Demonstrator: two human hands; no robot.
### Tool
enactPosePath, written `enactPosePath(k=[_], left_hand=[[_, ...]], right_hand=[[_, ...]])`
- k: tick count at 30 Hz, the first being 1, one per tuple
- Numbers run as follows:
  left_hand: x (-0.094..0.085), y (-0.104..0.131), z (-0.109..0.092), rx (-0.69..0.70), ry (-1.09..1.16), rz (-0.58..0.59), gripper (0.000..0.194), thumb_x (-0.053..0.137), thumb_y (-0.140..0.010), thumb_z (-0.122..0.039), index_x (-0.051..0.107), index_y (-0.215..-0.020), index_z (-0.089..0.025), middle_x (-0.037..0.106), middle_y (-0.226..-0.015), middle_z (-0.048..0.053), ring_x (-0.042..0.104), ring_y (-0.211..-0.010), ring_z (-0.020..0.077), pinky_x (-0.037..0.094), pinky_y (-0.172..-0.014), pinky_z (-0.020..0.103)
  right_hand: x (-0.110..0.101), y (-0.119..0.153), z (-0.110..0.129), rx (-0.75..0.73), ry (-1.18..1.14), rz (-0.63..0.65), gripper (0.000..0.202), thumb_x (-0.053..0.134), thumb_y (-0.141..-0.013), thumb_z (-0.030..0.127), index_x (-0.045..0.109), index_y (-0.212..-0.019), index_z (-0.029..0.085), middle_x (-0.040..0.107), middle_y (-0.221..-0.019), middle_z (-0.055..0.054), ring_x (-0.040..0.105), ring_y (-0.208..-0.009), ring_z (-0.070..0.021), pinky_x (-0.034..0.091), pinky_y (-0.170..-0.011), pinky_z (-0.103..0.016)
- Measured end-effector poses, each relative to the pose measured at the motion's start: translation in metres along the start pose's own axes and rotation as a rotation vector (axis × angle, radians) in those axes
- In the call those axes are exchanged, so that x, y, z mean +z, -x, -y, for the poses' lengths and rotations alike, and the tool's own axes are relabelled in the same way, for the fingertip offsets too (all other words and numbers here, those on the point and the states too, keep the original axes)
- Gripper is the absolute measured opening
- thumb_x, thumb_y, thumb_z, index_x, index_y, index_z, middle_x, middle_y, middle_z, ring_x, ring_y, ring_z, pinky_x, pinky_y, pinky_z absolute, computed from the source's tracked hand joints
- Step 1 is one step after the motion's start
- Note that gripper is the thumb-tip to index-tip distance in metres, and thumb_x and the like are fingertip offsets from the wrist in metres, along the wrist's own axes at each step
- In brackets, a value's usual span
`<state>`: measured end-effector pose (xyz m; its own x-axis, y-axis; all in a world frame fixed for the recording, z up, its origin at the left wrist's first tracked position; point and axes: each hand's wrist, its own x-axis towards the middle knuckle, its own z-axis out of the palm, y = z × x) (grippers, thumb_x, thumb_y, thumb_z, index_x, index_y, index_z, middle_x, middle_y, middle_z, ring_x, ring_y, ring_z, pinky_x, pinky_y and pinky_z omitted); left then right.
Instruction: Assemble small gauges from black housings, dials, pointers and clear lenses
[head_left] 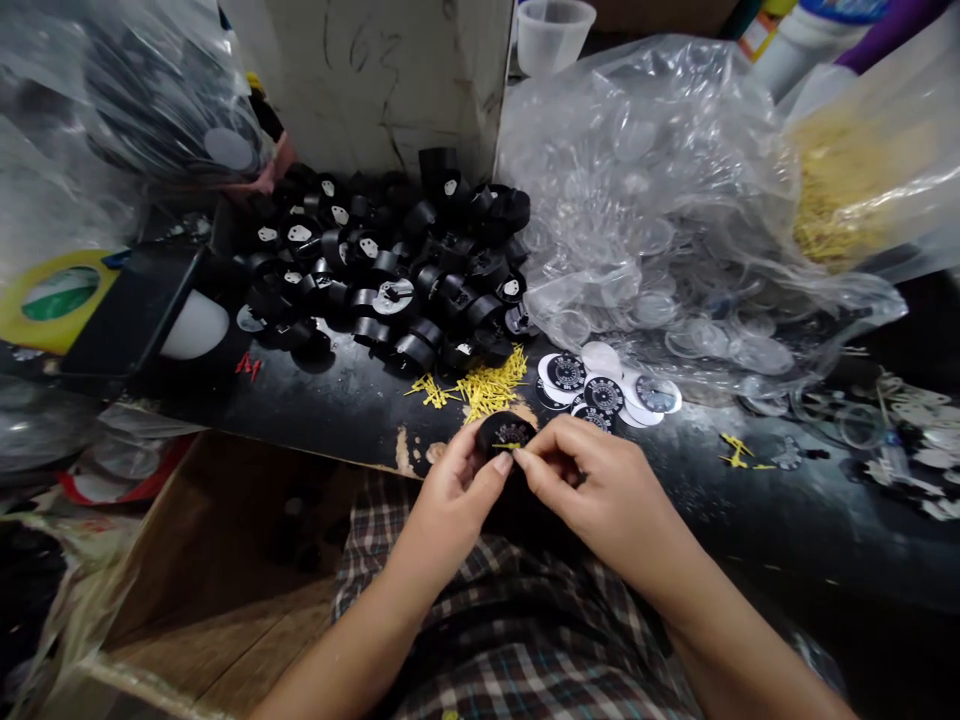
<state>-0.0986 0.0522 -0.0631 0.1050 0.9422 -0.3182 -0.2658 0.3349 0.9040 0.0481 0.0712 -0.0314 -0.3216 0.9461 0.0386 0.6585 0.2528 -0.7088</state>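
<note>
My left hand (pixel 459 490) is wrapped round a round black dial piece (pixel 504 430) at the table's front edge. A thin yellow pointer (pixel 508 446) lies across the dial's face. The fingertips of my right hand (pixel 581 470) are pinched together at the right side of the dial, by the pointer's end; what they hold, if anything, is too small to tell. Just behind the dial is a pile of yellow pointers (pixel 491 383). Printed black and white discs (pixel 602 395) lie to the right of that pile. Many black round housings (pixel 397 260) are heaped farther back.
Plastic bags of clear round covers (pixel 675 230) and yellow parts (pixel 840 200) fill the back right. Red pointers (pixel 248 366), a black phone-like slab (pixel 135 310) and yellow tape (pixel 52 300) lie left. An open wooden box (pixel 225 600) is below the table edge.
</note>
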Motion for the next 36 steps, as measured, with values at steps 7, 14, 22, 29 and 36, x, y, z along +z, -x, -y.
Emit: enactPosePath(k=[7,14,22,29,36], left_hand=[[0.000,0.004,-0.002,-0.048,0.026,-0.024,0.033,0.065,-0.081,-0.035,0.067,-0.113,-0.029,0.065,-0.124,0.001,0.051,-0.125,0.0243,0.039,-0.107,0.034],[0.009,0.006,0.011,-0.172,0.094,-0.236,0.041,0.070,-0.073,-0.047,0.068,-0.112,-0.032,0.062,-0.130,0.000,0.045,-0.131,0.0272,0.031,-0.112,0.041],[0.008,-0.007,0.014,-0.042,0.037,-0.115,0.042,0.061,-0.083,-0.044,0.062,-0.122,-0.029,0.057,-0.135,0.002,0.049,-0.127,0.0273,0.036,-0.109,0.042],[0.009,-0.011,0.017,-0.039,0.060,-0.080,0.044,0.062,-0.082,-0.044,0.061,-0.122,-0.024,0.057,-0.136,0.005,0.047,-0.129,0.0275,0.036,-0.109,0.042],[0.011,-0.016,0.012,-0.192,0.378,-0.023,0.031,0.064,-0.083,-0.037,0.068,-0.108,-0.020,0.071,-0.113,0.008,0.066,-0.101,0.0228,0.048,-0.096,0.039]], right_hand=[[0.004,-0.010,-0.001,-0.264,0.294,-0.086,0.012,0.048,-0.087,0.015,0.057,-0.081,0.018,0.061,-0.076,-0.004,0.055,-0.074,-0.0188,0.036,-0.072,-0.034],[-0.004,-0.012,0.010,-0.012,0.055,-0.104,0.011,0.055,-0.079,0.011,0.054,-0.072,0.020,0.053,-0.062,0.004,0.047,-0.059,-0.0112,0.037,-0.063,-0.025],[-0.061,-0.043,-0.073,0.094,0.305,-0.369,0.027,0.049,-0.085,0.013,0.064,-0.107,0.016,0.062,-0.111,-0.012,0.057,-0.099,-0.0247,0.043,-0.086,-0.040],[-0.081,-0.065,-0.122,0.162,0.385,-0.428,0.027,0.051,-0.081,0.013,0.070,-0.099,0.015,0.059,-0.120,-0.016,0.052,-0.113,-0.0324,0.036,-0.098,-0.051],[-0.040,-0.025,-0.061,0.268,-0.388,-0.149,0.035,0.054,-0.086,0.035,0.065,-0.115,0.017,0.067,-0.076,-0.003,0.062,-0.064,-0.0155,0.052,-0.069,-0.033]])
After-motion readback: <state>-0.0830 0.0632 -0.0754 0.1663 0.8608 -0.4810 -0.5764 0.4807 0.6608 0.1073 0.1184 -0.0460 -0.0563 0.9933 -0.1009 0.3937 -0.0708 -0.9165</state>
